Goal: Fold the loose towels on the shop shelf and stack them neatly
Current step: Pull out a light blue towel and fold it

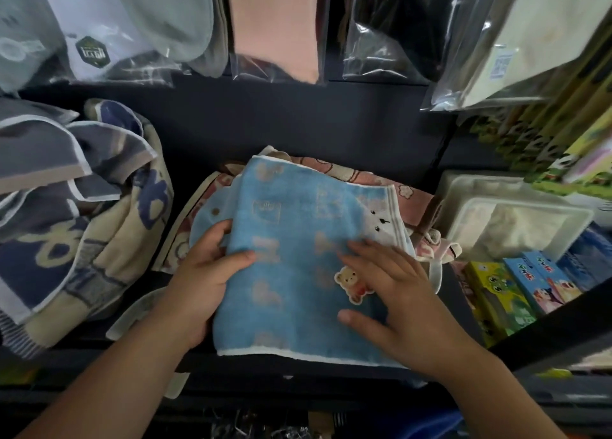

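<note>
A light blue towel (pixel 291 240) with a white edge and a small bear patch lies folded on the dark shelf (pixel 298 117), on top of pink patterned towels (pixel 410 196). My left hand (pixel 202 283) grips the blue towel's left folded edge, thumb on top and fingers tucked under. My right hand (pixel 394 293) lies flat on the towel's right half, fingers spread and pressing down next to the bear patch.
A rumpled heap of navy, grey and cream towels (pixel 73 213) fills the shelf's left side. Bagged goods (pixel 275 24) hang above. A white plastic tray (pixel 516 220) and small coloured boxes (pixel 516 289) stand to the right.
</note>
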{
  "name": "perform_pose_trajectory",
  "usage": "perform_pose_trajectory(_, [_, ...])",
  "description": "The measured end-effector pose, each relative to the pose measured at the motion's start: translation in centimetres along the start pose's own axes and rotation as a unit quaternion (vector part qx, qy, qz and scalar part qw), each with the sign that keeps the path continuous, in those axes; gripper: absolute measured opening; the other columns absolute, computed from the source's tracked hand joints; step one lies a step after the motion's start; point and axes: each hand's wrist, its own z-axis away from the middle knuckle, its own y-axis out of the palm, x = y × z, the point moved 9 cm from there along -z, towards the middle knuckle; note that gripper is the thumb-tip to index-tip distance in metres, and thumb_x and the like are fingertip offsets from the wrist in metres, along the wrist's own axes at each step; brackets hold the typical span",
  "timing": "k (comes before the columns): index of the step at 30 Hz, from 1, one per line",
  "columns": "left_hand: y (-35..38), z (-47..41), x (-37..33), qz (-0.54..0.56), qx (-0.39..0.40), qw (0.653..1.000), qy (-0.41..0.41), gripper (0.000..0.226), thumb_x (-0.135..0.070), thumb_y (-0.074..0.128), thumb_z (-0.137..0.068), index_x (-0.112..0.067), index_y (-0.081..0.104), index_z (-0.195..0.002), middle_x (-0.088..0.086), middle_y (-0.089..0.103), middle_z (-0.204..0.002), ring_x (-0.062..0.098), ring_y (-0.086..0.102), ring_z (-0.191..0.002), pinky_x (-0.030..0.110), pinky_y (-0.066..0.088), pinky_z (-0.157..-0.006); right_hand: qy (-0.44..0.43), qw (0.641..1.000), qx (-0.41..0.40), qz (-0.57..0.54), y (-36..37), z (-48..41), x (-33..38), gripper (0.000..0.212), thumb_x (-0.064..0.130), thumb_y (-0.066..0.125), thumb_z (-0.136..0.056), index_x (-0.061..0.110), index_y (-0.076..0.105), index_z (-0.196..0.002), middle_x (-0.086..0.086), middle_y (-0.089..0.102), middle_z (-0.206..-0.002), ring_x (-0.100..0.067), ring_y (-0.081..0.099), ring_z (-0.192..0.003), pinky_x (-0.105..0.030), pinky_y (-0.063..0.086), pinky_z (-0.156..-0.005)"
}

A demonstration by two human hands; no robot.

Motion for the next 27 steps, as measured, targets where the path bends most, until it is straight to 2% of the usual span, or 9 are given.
perform_pose_trajectory(3, [2.3,0.9,-2.1,0.034,0.061,0.997,0.031,0.056,-0.012,0.072,-0.074,-0.028,0.064,-0.127,0.004,0.076,-0.114,0.027,0.074,-0.102,0.042,0.06,-0.076,0.024,0.992,0.084,0.094,2.5,0.6,-0.4,0.075,0.078,0.014,-0.096,0.04,0.012,-0.16,0.022,-0.011,-0.167,-0.008,-0.019,-0.154,-0.051,-0.001,-0.126])
perform_pose_trajectory(5, [4.8,1.6,-3.9,0.032,0.106,0.992,0.06,0.06,-0.01,0.074,-0.074,-0.026,0.062,-0.131,0.004,0.075,-0.115,0.025,0.073,-0.105,0.035,0.061,-0.076,0.032,0.994,0.088,0.058,2.9,0.8,-0.5,0.076,0.078,0.007,-0.095,0.039,0.011,-0.16,0.024,-0.015,-0.166,-0.006,-0.023,-0.152,-0.05,-0.009,-0.124])
perform_pose_trajectory(7, [7.8,2.1,-5.4,-0.003,0.146,0.985,0.09,0.061,-0.01,0.072,-0.079,-0.024,0.057,-0.136,0.005,0.074,-0.117,0.024,0.072,-0.107,0.036,0.061,-0.082,0.055,0.993,0.048,-0.088,2.0,0.8,-0.6,0.075,0.077,0.011,-0.095,0.038,0.024,-0.158,0.025,0.004,-0.167,-0.002,-0.011,-0.154,-0.047,-0.007,-0.125])
perform_pose_trajectory(10, [12.3,1.9,-6.0,-0.097,0.171,0.974,0.113,0.059,-0.012,0.067,-0.087,-0.028,0.052,-0.142,0.001,0.073,-0.115,0.019,0.071,-0.106,0.039,0.059,-0.09,0.13,0.935,-0.076,-0.322,-0.8,1.5,-1.6,0.077,0.08,0.022,-0.093,0.032,0.051,-0.146,0.019,0.044,-0.155,-0.004,0.025,-0.151,-0.045,0.017,-0.126])
perform_pose_trajectory(14, [17.8,1.0,-3.8,-0.203,0.222,0.949,0.09,0.06,-0.019,0.067,-0.095,-0.033,0.044,-0.148,-0.005,0.071,-0.116,0.007,0.067,-0.108,0.035,0.053,-0.1,0.209,0.867,-0.215,-0.398,-4.0,4.0,-2.5,0.07,0.086,0.041,-0.083,0.036,0.068,-0.125,0.013,0.071,-0.122,-0.006,0.063,-0.118,-0.041,0.051,-0.101])
perform_pose_trajectory(16, [19.1,0.8,-2.3,-0.198,0.235,0.951,0.032,0.057,-0.026,0.061,-0.1,-0.032,0.038,-0.153,-0.008,0.069,-0.106,-0.006,0.066,-0.091,0.017,0.053,-0.084,0.243,0.872,-0.177,-0.386,-3.8,4.6,-2.8,0.06,0.077,0.055,-0.083,0.041,0.062,-0.131,0.018,0.072,-0.115,-0.002,0.068,-0.107,-0.038,0.057,-0.092])
perform_pose_trajectory(19, [19.0,0.5,-1.3,-0.176,0.24,0.955,-0.004,0.044,-0.021,0.049,-0.106,-0.032,0.044,-0.148,0.003,0.068,-0.094,0.011,0.065,-0.064,0.029,0.054,-0.06,0.287,0.883,-0.113,-0.354,-2.5,5.4,-3.2,0.056,0.043,0.074,-0.088,0.053,0.044,-0.135,0.024,0.072,-0.105,0.003,0.069,-0.094,-0.03,0.059,-0.081])
perform_pose_trajectory(23, [15.7,-2.0,-5.9,-0.244,0.096,0.938,0.227,0.028,-0.012,0.059,-0.099,-0.037,0.063,-0.111,-0.003,0.066,-0.088,0.009,0.059,-0.06,0.026,0.049,-0.056,0.325,0.878,-0.134,-0.324,-1.7,6.7,-4.3,0.043,0.012,0.068,-0.089,0.042,0.048,-0.114,-0.006,0.065,-0.072,-0.009,0.056,-0.057,-0.038,0.049,-0.055])
perform_pose_trajectory(27, [13.3,-5.2,-9.1,-0.399,-0.04,0.852,0.338,0.041,-0.031,0.071,-0.084,-0.025,0.064,-0.124,0.0,0.061,-0.113,0.017,0.061,-0.095,0.037,0.051,-0.094,0.31,0.893,-0.11,-0.308,-1.6,6.8,-3.6,0.027,0.014,0.074,-0.084,0.032,0.058,-0.094,-0.008,0.056,-0.076,-0.006,0.044,-0.057,-0.026,0.041,-0.053])
